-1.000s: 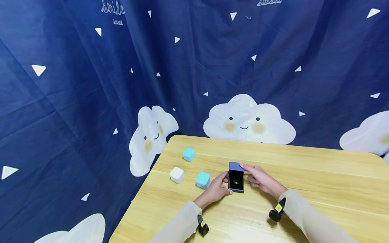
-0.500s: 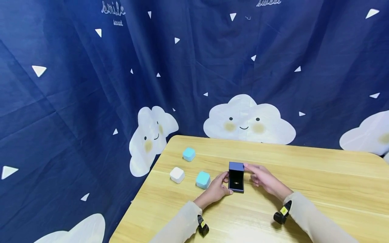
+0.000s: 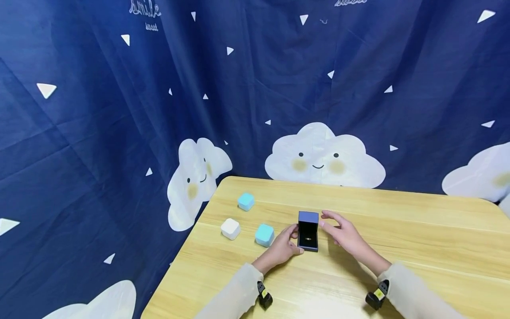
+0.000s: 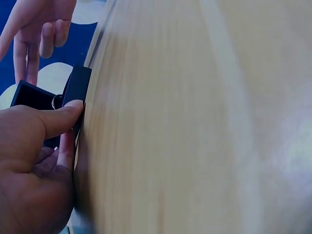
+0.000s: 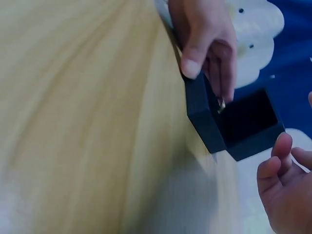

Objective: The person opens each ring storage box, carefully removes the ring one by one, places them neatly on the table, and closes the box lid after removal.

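A dark blue ring box (image 3: 308,216) stands on the table with its lid raised and a black interior facing me. In its slot sits a small gold-coloured ring (image 3: 308,239), which also shows in the right wrist view (image 5: 221,105). My left hand (image 3: 280,249) grips the base from the left side, thumb at the front corner and fingers along the side. Just right of the lid, my right hand (image 3: 345,235) hovers with loosely extended fingers and holds nothing. In the right wrist view its fingertips (image 5: 282,144) are close by the lid's corner.
Left of the box lie two light-blue rounded blocks, a nearer one (image 3: 264,235) and a farther one (image 3: 246,201), plus a white block (image 3: 230,229). A blue curtain (image 3: 247,88) with clouds hangs behind the wooden table (image 3: 398,230).
My right hand has drawn away from the lid to the right, its fingers spreading from a touch at the lid's top edge. The left hand keeps its hold on the ring box.
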The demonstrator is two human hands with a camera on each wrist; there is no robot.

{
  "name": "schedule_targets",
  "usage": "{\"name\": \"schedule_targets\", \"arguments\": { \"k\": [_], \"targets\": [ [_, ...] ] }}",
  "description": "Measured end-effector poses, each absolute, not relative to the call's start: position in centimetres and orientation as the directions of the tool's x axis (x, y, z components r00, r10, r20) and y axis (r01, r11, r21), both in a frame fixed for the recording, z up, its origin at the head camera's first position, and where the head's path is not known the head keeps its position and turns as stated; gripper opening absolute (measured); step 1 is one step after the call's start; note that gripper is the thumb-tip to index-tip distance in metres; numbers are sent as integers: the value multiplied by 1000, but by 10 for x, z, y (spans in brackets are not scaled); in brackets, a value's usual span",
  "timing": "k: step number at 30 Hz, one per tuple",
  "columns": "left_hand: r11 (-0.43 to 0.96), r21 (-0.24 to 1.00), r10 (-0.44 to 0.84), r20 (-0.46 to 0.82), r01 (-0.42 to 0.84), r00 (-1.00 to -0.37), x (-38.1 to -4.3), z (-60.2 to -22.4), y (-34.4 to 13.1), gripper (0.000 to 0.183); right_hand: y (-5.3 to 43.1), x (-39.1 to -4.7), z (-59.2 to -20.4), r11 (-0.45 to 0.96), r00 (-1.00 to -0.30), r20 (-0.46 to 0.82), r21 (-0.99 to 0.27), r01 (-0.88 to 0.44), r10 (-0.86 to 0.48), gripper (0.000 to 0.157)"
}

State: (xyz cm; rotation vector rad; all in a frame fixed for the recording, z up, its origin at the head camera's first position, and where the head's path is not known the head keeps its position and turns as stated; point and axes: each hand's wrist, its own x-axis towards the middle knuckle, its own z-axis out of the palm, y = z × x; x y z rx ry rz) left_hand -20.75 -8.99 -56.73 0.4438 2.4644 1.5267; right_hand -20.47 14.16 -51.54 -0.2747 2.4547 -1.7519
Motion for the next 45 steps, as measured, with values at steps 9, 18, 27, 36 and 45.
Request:
{"name": "schedule_targets", "arguments": {
  "k": [9,18,27,36,45],
  "targets": [
    [423,896,351,-21,138,-936,-208,-563,-89,79,131,-178,-522,495,-964,243,-828,-262,-105,45],
    [417,896,363,-14,149,-932,-208,-562,-87,76,116,-171,-540,537,-941,312,-776,-332,-132,30],
    [373,911,393,20,179,-919,-211,-567,-82,76,108,-177,-548,607,-938,312,-720,-337,-150,22],
    [410,894,377,14,180,-926,-210,-569,-85,75,100,-183,-555,663,-930,331,-662,-349,-160,17],
    [419,894,358,-4,157,-934,-205,-565,-90,79,93,-188,-552,685,-910,373,-616,-389,-181,9]
  ]
}}
